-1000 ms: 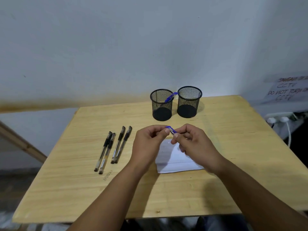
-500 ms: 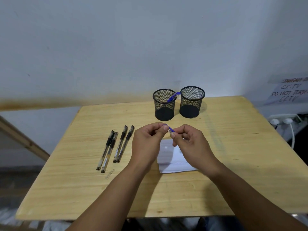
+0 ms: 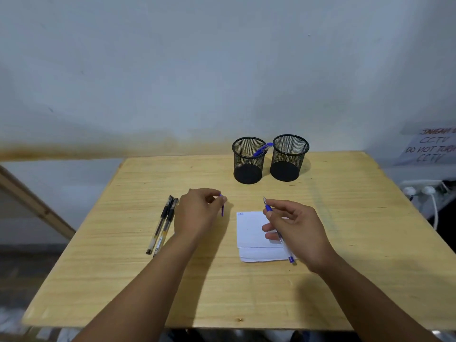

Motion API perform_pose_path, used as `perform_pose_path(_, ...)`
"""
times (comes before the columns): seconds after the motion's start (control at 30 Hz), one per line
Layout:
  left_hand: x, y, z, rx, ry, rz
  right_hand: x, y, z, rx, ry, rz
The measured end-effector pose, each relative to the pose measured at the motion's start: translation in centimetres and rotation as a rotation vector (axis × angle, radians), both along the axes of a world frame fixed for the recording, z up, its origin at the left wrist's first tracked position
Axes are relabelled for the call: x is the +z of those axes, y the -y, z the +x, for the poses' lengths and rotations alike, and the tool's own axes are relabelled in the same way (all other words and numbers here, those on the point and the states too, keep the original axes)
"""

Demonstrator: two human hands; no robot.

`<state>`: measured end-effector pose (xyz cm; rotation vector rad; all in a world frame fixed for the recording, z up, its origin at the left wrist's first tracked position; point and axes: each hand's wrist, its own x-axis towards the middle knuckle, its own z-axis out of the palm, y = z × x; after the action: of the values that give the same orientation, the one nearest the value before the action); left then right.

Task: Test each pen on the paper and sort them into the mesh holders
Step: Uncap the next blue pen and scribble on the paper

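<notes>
A wall sign (image 3: 430, 148) at the right edge reads "CCTV". The left mesh holder (image 3: 248, 160) holds a blue pen (image 3: 263, 149). The left hand (image 3: 197, 213) pinches a blue cap (image 3: 222, 210); the right hand (image 3: 296, 230) grips the uncapped pen (image 3: 283, 243).

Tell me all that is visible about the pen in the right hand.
The pen is slim, with a clear plastic barrel, a blue grip section and a blue end plug. Its cap is off and the metal tip points up and away, toward the holders. The right hand holds it tilted above the white paper, not touching the sheet.
</notes>
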<state>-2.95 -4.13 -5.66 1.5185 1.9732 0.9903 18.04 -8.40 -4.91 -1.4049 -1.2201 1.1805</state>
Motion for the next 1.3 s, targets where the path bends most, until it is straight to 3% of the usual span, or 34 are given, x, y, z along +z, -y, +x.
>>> perform_pose_path(0.2, -0.6, -0.5, 0.0, -0.059, -0.370, -0.043, -0.3, -0.1, 0.0, -0.004, -0.019, -0.030)
perform_pose_path(0.37, -1.3, -0.7, -0.4, -0.092, -0.483, -0.039, -0.1, -0.2, 0.1, 0.081, -0.235, -0.081)
perform_pose_path(0.53, -1.2, 1.9, 0.9, -0.238, -0.433, 0.240, -0.7, -0.5, 0.4, 0.077, -0.313, -0.027)
perform_pose_path(0.67, -2.7, 4.6, 2.3, -0.424, -0.366, 0.224, -1.0, -1.1, 0.1, -0.085, -0.198, 0.089)
perform_pose_path(0.77, -4.1, 5.1, 2.4, -0.438, -0.399, 0.186, -1.1, -1.8, -0.7, -0.146, -0.159, 0.084)
perform_pose_path(1.07, -4.3, 4.9, 1.9, -0.470, -0.530, 0.197, -2.4, -3.9, -2.7, 0.036, 0.152, 0.131)
perform_pose_path(1.3, -4.4, 4.9, 1.8, -0.485, -0.499, 0.149, -3.5, -4.8, -2.7, 0.027, 0.197, 0.138)
